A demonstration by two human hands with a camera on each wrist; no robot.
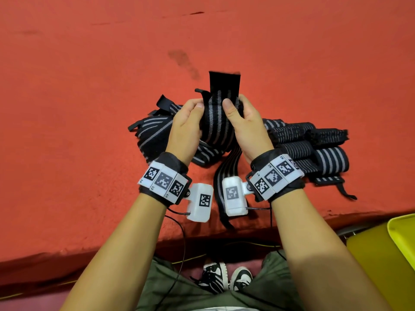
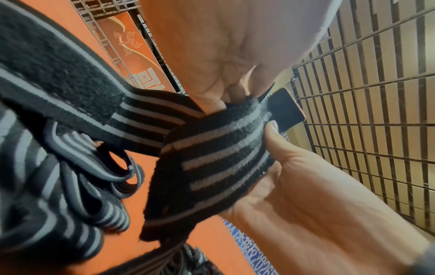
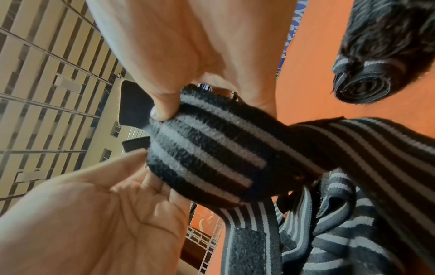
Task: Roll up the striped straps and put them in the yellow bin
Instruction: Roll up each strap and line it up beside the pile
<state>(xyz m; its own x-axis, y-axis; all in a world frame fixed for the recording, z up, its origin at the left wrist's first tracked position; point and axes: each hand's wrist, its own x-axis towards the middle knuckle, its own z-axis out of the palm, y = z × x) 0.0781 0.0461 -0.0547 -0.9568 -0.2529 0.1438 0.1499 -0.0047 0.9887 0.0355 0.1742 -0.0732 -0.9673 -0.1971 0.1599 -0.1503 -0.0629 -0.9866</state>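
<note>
Both hands hold one black strap with grey stripes (image 1: 216,122) up over the red mat. My left hand (image 1: 190,115) grips its left edge, thumb on the front. On the right edge my right hand (image 1: 239,113) has its thumb on the front and its fingers behind. The strap's plain black end (image 1: 224,83) sticks up above the hands, and its tail (image 1: 225,176) hangs down between the wrists. In the left wrist view the strap (image 2: 212,167) bends over my left hand (image 2: 294,167). The right wrist view shows the strap (image 3: 212,154) above my right palm (image 3: 105,204). The yellow bin (image 1: 399,248) is at the lower right.
Loose striped straps (image 1: 152,133) lie in a heap on the red mat (image 1: 89,108) behind my left hand. Several rolled straps (image 1: 314,144) lie to the right of my right wrist. The mat's front edge runs just above my knees and shoes (image 1: 226,277).
</note>
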